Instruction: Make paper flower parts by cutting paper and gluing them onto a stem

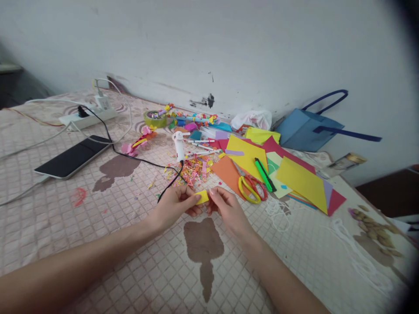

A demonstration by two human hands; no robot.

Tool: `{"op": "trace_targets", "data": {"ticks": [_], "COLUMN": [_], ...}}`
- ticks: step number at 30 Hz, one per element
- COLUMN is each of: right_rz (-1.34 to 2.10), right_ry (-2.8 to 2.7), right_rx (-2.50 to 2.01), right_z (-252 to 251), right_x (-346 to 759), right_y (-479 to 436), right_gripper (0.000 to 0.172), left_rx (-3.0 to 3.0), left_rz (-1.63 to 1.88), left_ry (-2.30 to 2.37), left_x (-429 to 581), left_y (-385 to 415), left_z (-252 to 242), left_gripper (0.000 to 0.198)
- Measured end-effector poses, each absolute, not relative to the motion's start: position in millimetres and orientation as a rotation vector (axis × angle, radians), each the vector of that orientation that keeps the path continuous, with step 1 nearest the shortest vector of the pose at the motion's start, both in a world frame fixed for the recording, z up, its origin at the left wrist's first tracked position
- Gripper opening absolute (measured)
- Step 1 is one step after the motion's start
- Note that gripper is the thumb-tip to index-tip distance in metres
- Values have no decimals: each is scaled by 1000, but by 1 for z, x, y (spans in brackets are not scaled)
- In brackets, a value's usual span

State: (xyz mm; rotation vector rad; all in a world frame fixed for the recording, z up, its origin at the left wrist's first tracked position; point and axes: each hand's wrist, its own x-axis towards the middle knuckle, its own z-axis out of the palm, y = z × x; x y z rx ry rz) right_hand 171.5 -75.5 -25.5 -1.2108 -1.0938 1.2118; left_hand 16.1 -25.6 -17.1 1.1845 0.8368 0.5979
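Between my two hands is a small rectangular piece of yellow paper (202, 197), held just above the table. My left hand (178, 201) pinches its left end between thumb and fingers. The thumb and forefinger of my right hand (225, 207) close on its right edge. Beyond the hands lies a heap of colourful paper shreds (196, 169), with a white glue gun (179, 146) standing behind it. Scissors (250, 185) with yellow and red handles rest to the right, beside a green utility knife (265, 174).
Sheets of coloured paper (303, 179) and white string (278, 213) lie to the right. A blue bag (304, 128) leans by the wall. On the left are a tablet-like black device (73, 155) and a power strip (88, 118); the black cord (147, 163) crosses the table.
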Motion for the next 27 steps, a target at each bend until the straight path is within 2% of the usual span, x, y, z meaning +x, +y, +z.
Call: {"op": "trace_targets", "data": {"ticks": [2, 7, 13, 27], "right_rz": [1207, 1222, 1242, 1208], "right_ry": [-1092, -1128, -1057, -1301], "right_rx": [-1197, -1236, -1228, -1234], "right_z": [-25, -25, -25, -17], "right_x": [171, 172, 172, 177], "right_y": [-76, -76, -75, -77], "right_gripper": [31, 20, 20, 25], "left_rx": [1184, 1197, 1213, 1376], "left_rz": [599, 573, 574, 417], "left_ry": [839, 830, 800, 682], "left_x": [16, 16, 14, 10], "left_y": [-25, -25, -24, -16], "left_z": [-19, -20, -13, -16], "left_gripper": [22, 24, 35, 25]}}
